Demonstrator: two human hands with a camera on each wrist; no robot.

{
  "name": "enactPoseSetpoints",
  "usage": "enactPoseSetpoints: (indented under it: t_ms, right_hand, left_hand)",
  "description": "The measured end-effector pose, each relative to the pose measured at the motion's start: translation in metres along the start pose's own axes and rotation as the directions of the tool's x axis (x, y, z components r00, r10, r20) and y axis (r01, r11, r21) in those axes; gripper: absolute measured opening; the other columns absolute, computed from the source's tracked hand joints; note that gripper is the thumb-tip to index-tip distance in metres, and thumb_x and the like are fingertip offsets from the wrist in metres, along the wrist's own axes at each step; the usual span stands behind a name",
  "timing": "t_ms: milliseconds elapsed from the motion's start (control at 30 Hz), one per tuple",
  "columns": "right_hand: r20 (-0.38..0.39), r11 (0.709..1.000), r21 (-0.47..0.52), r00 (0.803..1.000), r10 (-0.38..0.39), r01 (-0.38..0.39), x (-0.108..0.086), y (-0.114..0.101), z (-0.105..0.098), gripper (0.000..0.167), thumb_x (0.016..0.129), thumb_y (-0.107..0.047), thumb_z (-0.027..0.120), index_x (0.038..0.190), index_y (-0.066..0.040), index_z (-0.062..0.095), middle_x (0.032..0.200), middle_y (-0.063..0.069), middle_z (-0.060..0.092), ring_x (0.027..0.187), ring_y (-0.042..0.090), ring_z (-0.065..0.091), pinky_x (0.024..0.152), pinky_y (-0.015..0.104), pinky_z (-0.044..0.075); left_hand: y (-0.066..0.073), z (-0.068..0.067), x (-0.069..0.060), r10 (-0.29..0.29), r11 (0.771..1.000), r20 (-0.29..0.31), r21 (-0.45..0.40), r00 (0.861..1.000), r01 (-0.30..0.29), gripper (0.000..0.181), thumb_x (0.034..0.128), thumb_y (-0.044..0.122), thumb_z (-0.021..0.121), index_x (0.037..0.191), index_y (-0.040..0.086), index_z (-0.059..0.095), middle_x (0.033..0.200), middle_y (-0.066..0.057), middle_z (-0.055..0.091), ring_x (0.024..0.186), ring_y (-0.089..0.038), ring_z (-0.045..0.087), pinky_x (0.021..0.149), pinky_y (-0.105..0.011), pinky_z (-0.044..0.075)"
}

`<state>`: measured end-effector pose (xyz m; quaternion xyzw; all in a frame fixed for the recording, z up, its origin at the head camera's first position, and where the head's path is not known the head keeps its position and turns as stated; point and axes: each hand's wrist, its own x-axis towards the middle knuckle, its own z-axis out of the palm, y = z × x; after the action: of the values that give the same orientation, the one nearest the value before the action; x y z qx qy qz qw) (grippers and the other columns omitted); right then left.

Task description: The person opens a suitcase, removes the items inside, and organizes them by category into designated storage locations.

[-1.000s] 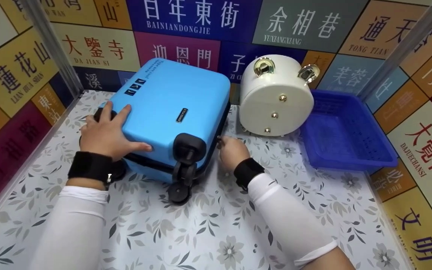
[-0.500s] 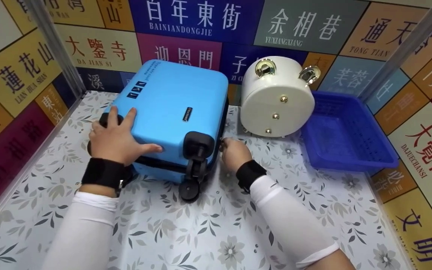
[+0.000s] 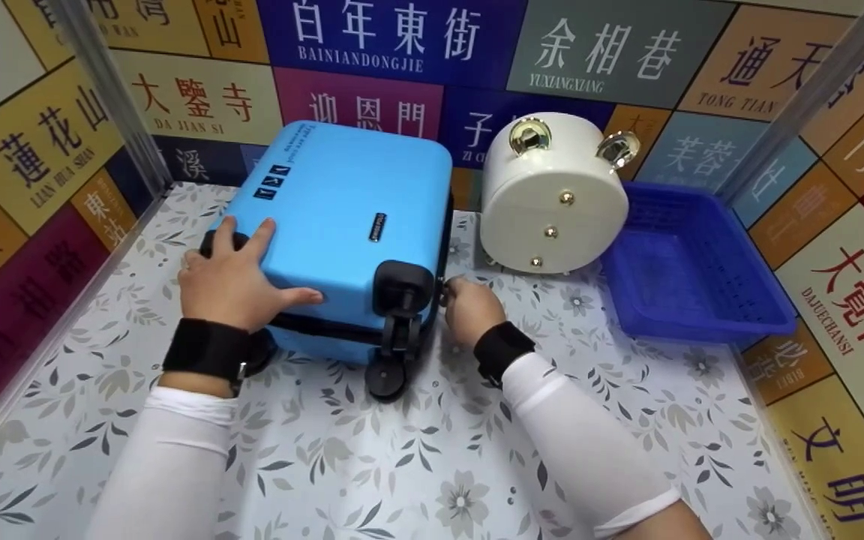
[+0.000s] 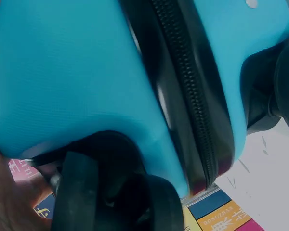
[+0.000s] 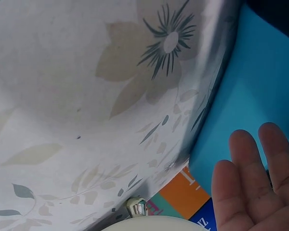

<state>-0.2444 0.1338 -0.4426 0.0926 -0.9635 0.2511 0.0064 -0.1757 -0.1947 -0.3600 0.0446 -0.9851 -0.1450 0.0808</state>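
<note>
A light blue suitcase (image 3: 334,195) with black wheels lies on its side on the flowered surface. My left hand (image 3: 229,281) rests spread over its near left corner beside a black wheel mount, the thumb lying along the near end. At the suitcase's right side, my right hand (image 3: 473,309) pinches a small zipper pull (image 3: 444,291) close to the near right wheel (image 3: 387,377). The black zipper (image 4: 188,72) runs along the near end, between two wheels, in the left wrist view. In the right wrist view several fingers (image 5: 245,168) show beside the blue shell; the pinch itself is hidden.
Right of the suitcase stands a white round-fronted box (image 3: 552,217) with gold ears and knobs. A blue plastic basket (image 3: 702,334) sits beside it at the right. Walls with coloured lettered panels (image 3: 372,34) enclose the back and sides.
The suitcase has turned slightly, its near end swinging right and its far right edge left. My left hand has moved right with it. The right hand has kept its pinch at the side.
</note>
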Motion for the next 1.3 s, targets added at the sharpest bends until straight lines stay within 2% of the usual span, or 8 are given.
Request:
enactPoseSetpoints:
  t_ms: [300, 600, 867, 1300]
  right_hand:
    - [-0.015, 1.0, -0.009, 1.0, -0.021, 0.021, -0.003, 0.002, 0.0, 0.021, 0.105, -0.012, 0.05, 0.107, -0.008, 0.071, 0.097, 0.013, 0.079, 0.088, 0.035, 0.075, 0.082, 0.05, 0.06]
    - [-0.002, 1.0, 0.004, 1.0, -0.016, 0.016, -0.005, 0.004, -0.001, 0.023, 0.105, -0.011, 0.05, 0.108, -0.007, 0.072, 0.102, 0.012, 0.079, 0.094, 0.035, 0.074, 0.087, 0.049, 0.06]
    - [-0.015, 0.999, -0.006, 0.999, -0.038, 0.038, -0.009, 0.005, -0.004, 0.021, 0.105, -0.01, 0.052, 0.106, -0.005, 0.072, 0.094, 0.011, 0.077, 0.088, 0.033, 0.073, 0.083, 0.049, 0.058]
    - [-0.016, 0.999, 0.005, 0.999, -0.047, 0.047, -0.011, 0.009, -0.007, 0.019, 0.103, -0.008, 0.051, 0.103, -0.007, 0.071, 0.103, 0.016, 0.078, 0.1, 0.037, 0.075, 0.089, 0.05, 0.059]
  left_hand:
    - [0.008, 0.002, -0.003, -0.038, 0.999, -0.006, 0.028, 0.999, 0.038, 0.136, 0.0598, 0.103, 0.061, 0.169, 0.031, 0.023, 0.173, -0.03, 0.013, 0.121, -0.083, 0.04, 0.098, -0.088, 0.036]
    - [0.02, 0.008, -0.007, -0.094, 0.995, -0.001, 0.031, 0.996, 0.094, 0.138, 0.0607, 0.105, 0.055, 0.17, 0.029, 0.02, 0.173, -0.031, 0.009, 0.129, -0.084, 0.032, 0.103, -0.087, 0.034]
    - [0.031, 0.012, -0.012, -0.154, 0.988, -0.004, 0.034, 0.988, 0.154, 0.14, 0.0616, 0.105, 0.053, 0.171, 0.028, 0.014, 0.174, -0.03, 0.006, 0.133, -0.082, 0.03, 0.101, -0.083, 0.04]
    - [0.046, 0.013, -0.014, -0.196, 0.979, 0.017, 0.06, 0.98, 0.195, 0.139, 0.0671, 0.101, 0.055, 0.171, 0.023, 0.009, 0.172, -0.033, 0.004, 0.13, -0.083, 0.033, 0.103, -0.082, 0.04]
